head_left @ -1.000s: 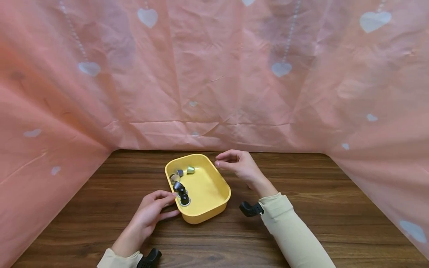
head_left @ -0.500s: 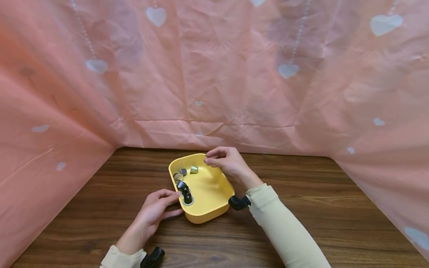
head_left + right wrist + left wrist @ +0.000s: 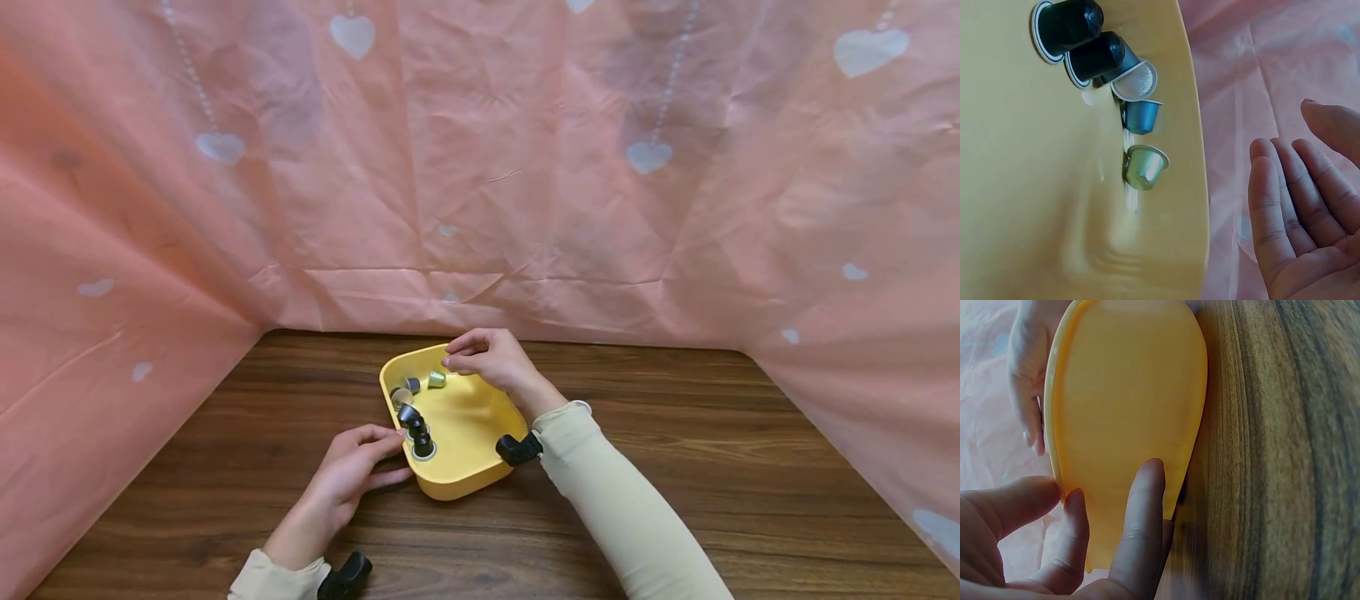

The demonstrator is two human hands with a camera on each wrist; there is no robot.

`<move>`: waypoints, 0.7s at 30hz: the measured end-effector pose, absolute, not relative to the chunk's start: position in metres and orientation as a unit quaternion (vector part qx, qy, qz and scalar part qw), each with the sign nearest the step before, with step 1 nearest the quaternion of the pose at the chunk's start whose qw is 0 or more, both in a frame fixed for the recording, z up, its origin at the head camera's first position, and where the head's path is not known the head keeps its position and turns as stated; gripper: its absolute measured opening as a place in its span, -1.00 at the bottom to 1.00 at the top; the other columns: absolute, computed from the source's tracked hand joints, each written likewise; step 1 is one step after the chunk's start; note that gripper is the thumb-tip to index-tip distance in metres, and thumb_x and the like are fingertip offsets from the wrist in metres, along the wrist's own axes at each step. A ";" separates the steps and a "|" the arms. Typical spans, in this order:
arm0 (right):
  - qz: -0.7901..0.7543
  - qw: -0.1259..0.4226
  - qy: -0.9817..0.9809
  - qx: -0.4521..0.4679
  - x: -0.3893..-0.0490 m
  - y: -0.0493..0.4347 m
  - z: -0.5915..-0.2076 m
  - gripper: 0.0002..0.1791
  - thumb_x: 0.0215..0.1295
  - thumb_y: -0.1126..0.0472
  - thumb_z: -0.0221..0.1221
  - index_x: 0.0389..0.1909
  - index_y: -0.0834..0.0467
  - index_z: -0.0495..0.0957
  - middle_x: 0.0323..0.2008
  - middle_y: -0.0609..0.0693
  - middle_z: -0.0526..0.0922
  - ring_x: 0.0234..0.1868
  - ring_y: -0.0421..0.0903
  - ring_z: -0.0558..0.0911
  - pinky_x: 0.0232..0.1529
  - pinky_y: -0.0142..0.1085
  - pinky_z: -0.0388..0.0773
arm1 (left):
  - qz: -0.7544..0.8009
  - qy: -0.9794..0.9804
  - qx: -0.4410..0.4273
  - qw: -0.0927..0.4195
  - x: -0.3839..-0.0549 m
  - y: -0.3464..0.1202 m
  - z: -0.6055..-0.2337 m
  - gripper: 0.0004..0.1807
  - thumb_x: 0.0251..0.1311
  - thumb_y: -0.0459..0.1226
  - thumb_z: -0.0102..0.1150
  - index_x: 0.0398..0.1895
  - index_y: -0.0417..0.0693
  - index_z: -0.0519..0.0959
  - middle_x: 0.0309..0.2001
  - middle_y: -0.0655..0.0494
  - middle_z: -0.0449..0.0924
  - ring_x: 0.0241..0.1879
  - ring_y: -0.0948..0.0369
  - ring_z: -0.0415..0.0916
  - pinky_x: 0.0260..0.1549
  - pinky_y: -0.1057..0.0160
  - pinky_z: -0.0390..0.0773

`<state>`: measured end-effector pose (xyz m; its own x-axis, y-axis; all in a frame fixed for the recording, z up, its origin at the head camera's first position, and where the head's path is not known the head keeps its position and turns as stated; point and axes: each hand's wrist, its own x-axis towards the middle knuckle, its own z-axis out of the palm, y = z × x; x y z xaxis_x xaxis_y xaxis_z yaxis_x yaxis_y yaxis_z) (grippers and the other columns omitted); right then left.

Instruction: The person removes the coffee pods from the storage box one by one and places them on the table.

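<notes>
A yellow rectangular tub (image 3: 461,429) stands on the wooden table. My left hand (image 3: 348,471) pinches the rim on its near left side, thumb on top and other fingers along the outer wall (image 3: 1129,394). Above the far right part of the tub hovers my right hand (image 3: 498,362), fingers extended and holding nothing. Coffee capsules lie along the tub's left wall: a pale green one (image 3: 1146,167), a blue one (image 3: 1142,117), one with its pale lid (image 3: 1138,81) showing, and several dark ones, including a black capsule (image 3: 423,447) standing on its lid nearest me.
The brown wooden table (image 3: 712,467) extends on both sides of the tub. A pink curtain (image 3: 480,208) with white hearts closes off the back and both sides. A black wrist mount (image 3: 517,450) on the right arm overhangs the tub's right edge.
My right hand has moved left, from outside the tub's right edge to over its far part. My left hand keeps its hold on the rim. The camera view has shifted slightly.
</notes>
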<state>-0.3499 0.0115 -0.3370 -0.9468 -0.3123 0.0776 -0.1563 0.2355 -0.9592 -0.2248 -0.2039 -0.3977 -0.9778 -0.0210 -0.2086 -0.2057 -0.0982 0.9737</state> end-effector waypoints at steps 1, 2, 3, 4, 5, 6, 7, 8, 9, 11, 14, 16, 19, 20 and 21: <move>-0.601 0.065 0.782 -0.151 -0.351 0.010 -0.338 -0.72 0.28 0.33 0.50 -0.02 0.33 0.75 -0.20 0.12 0.86 -0.25 -0.12 0.84 -0.03 -0.25 0.88 | 0.735 0.669 -0.086 0.062 -0.225 -0.204 -0.398 -0.74 0.54 -0.34 0.22 0.05 -0.46 0.58 0.10 -0.16 0.60 0.06 0.10 0.68 0.04 -0.01 0.88; -0.601 0.064 0.782 -0.153 -0.352 0.009 -0.339 -0.72 0.28 0.33 0.50 -0.03 0.33 0.75 -0.21 0.13 0.86 -0.25 -0.12 0.84 -0.04 -0.25 0.88 | 0.735 0.670 -0.088 0.062 -0.225 -0.203 -0.398 -0.74 0.54 -0.34 0.22 0.05 -0.46 0.58 0.10 -0.16 0.60 0.06 0.10 0.68 0.04 -0.01 0.88; -0.603 0.065 0.780 -0.154 -0.352 0.008 -0.339 -0.73 0.28 0.33 0.50 -0.03 0.32 0.75 -0.20 0.13 0.86 -0.25 -0.11 0.84 -0.04 -0.26 0.88 | 0.734 0.671 -0.089 0.062 -0.225 -0.203 -0.398 -0.74 0.55 -0.34 0.22 0.06 -0.46 0.58 0.11 -0.16 0.59 0.06 0.10 0.68 0.04 -0.02 0.88; -0.605 0.067 0.778 -0.154 -0.352 0.007 -0.340 -0.73 0.29 0.33 0.49 -0.03 0.32 0.75 -0.19 0.14 0.86 -0.23 -0.10 0.84 -0.04 -0.26 0.88 | 0.733 0.671 -0.090 0.062 -0.225 -0.203 -0.398 -0.73 0.55 -0.34 0.22 0.06 -0.46 0.58 0.11 -0.16 0.59 0.06 0.10 0.68 0.04 -0.02 0.88; -0.608 0.068 0.777 -0.152 -0.352 0.006 -0.340 -0.73 0.29 0.33 0.49 -0.03 0.31 0.75 -0.18 0.14 0.86 -0.23 -0.09 0.84 -0.05 -0.27 0.88 | 0.732 0.672 -0.090 0.062 -0.225 -0.203 -0.398 -0.73 0.54 -0.34 0.22 0.06 -0.46 0.58 0.12 -0.16 0.59 0.06 0.10 0.68 0.05 -0.02 0.87; -0.609 0.068 0.776 -0.151 -0.353 0.005 -0.340 -0.74 0.29 0.32 0.49 -0.04 0.31 0.76 -0.17 0.15 0.86 -0.22 -0.09 0.84 -0.07 -0.29 0.87 | 0.732 0.673 -0.090 0.062 -0.225 -0.202 -0.398 -0.72 0.54 -0.33 0.23 0.06 -0.46 0.58 0.12 -0.16 0.59 0.07 0.09 0.68 0.05 -0.03 0.87; -0.609 0.068 0.776 -0.151 -0.353 0.003 -0.341 -0.75 0.30 0.32 0.49 -0.04 0.30 0.76 -0.16 0.15 0.86 -0.22 -0.10 0.84 -0.08 -0.30 0.87 | 0.732 0.673 -0.090 0.061 -0.225 -0.203 -0.398 -0.72 0.54 -0.33 0.23 0.06 -0.46 0.58 0.12 -0.16 0.59 0.07 0.09 0.68 0.05 -0.03 0.87; -0.609 0.069 0.776 -0.150 -0.354 0.001 -0.341 -0.76 0.30 0.31 0.49 -0.05 0.29 0.76 -0.15 0.15 0.87 -0.21 -0.10 0.84 -0.08 -0.31 0.87 | 0.732 0.673 -0.090 0.061 -0.224 -0.204 -0.398 -0.71 0.54 -0.32 0.23 0.07 -0.46 0.58 0.12 -0.16 0.59 0.08 0.08 0.68 0.05 -0.03 0.87; -0.609 0.070 0.776 -0.149 -0.354 -0.001 -0.342 -0.76 0.31 0.31 0.49 -0.05 0.28 0.76 -0.14 0.16 0.87 -0.19 -0.09 0.84 -0.09 -0.32 0.86 | 0.732 0.673 -0.090 0.060 -0.224 -0.204 -0.399 -0.71 0.54 -0.32 0.24 0.07 -0.45 0.58 0.12 -0.15 0.60 0.08 0.08 0.68 0.06 -0.03 0.87; -0.607 0.069 0.778 -0.147 -0.355 -0.004 -0.343 -0.77 0.32 0.31 0.49 -0.06 0.28 0.77 -0.13 0.16 0.87 -0.19 -0.11 0.84 -0.10 -0.34 0.86 | 0.733 0.671 -0.091 0.060 -0.224 -0.205 -0.399 -0.71 0.54 -0.32 0.24 0.07 -0.45 0.59 0.12 -0.15 0.60 0.07 0.09 0.69 0.06 -0.02 0.87; -0.601 0.069 0.783 -0.143 -0.356 -0.007 -0.345 -0.77 0.31 0.30 0.49 -0.06 0.27 0.77 -0.13 0.15 0.87 -0.17 -0.10 0.84 -0.13 -0.38 0.83 | 0.734 0.671 -0.091 0.060 -0.223 -0.206 -0.399 -0.72 0.54 -0.32 0.24 0.07 -0.45 0.59 0.11 -0.14 0.60 0.06 0.11 0.69 0.05 -0.02 0.87; -0.598 0.069 0.786 -0.141 -0.357 -0.008 -0.345 -0.76 0.31 0.29 0.49 -0.06 0.26 0.77 -0.13 0.14 0.87 -0.17 -0.10 0.84 -0.14 -0.39 0.82 | 0.734 0.671 -0.092 0.060 -0.223 -0.206 -0.399 -0.72 0.54 -0.33 0.23 0.07 -0.45 0.59 0.11 -0.14 0.60 0.05 0.12 0.69 0.05 -0.02 0.87; -0.593 0.067 0.790 -0.140 -0.358 -0.011 -0.345 -0.72 0.31 0.28 0.50 -0.02 0.30 0.76 -0.12 0.14 0.87 -0.16 -0.10 0.84 -0.06 -0.30 0.85 | 0.733 0.671 -0.092 0.060 -0.223 -0.207 -0.398 -0.73 0.54 -0.33 0.22 0.07 -0.44 0.59 0.11 -0.14 0.61 0.06 0.11 0.69 0.05 -0.02 0.87; -0.592 0.066 0.791 -0.140 -0.359 -0.011 -0.345 -0.70 0.31 0.27 0.50 -0.01 0.31 0.75 -0.12 0.14 0.87 -0.16 -0.10 0.84 -0.02 -0.25 0.86 | 0.733 0.671 -0.092 0.060 -0.223 -0.207 -0.398 -0.73 0.54 -0.33 0.22 0.07 -0.44 0.59 0.10 -0.13 0.61 0.06 0.11 0.69 0.05 -0.02 0.87; -0.592 0.067 0.791 -0.140 -0.359 -0.012 -0.345 -0.68 0.30 0.27 0.50 0.01 0.32 0.75 -0.11 0.15 0.87 -0.17 -0.11 0.84 0.04 -0.18 0.86 | 0.733 0.671 -0.092 0.060 -0.222 -0.207 -0.398 -0.73 0.55 -0.33 0.22 0.07 -0.44 0.59 0.10 -0.13 0.61 0.06 0.11 0.69 0.05 -0.02 0.87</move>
